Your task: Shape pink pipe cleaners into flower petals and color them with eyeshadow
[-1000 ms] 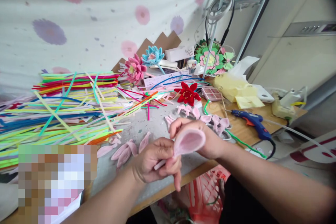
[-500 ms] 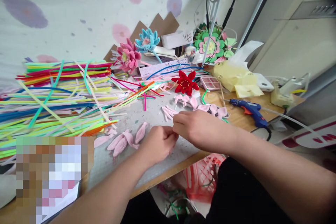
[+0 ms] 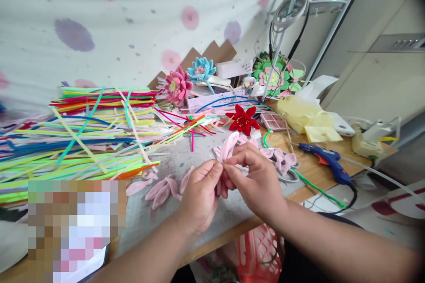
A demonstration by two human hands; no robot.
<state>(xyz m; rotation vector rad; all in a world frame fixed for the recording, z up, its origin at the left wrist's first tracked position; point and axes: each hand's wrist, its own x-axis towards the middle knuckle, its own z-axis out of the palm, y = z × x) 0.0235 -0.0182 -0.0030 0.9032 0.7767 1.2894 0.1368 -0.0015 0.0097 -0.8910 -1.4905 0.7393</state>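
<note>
A pale pink pipe-cleaner petal [image 3: 229, 145] stands up between my two hands over the front of the mat. My left hand [image 3: 203, 188] pinches its lower end between thumb and finger. Pressed close beside it, my right hand [image 3: 254, 174] also has its fingertips closed on the petal's base; the exact grip point is hidden by the fingers. Several pink pipe-cleaner petals [image 3: 161, 192] lie on the mat left of my left hand. More pink twisted pieces [image 3: 284, 161] rest beyond my right hand, beside a green pipe cleaner [image 3: 318, 189].
Bundles of coloured pipe cleaners [image 3: 99, 132] cover the left side. A red flower [image 3: 243, 119] sits behind my hands, with pink [image 3: 178, 86] and blue flowers [image 3: 201, 70] farther back. A blue glue gun [image 3: 323, 159] lies at right. Below the table edge is a red basket [image 3: 257, 254].
My hands have turned upward, and the pink petal now shows upright between them. The whole view has shifted, so the table things appear lower and farther right.
</note>
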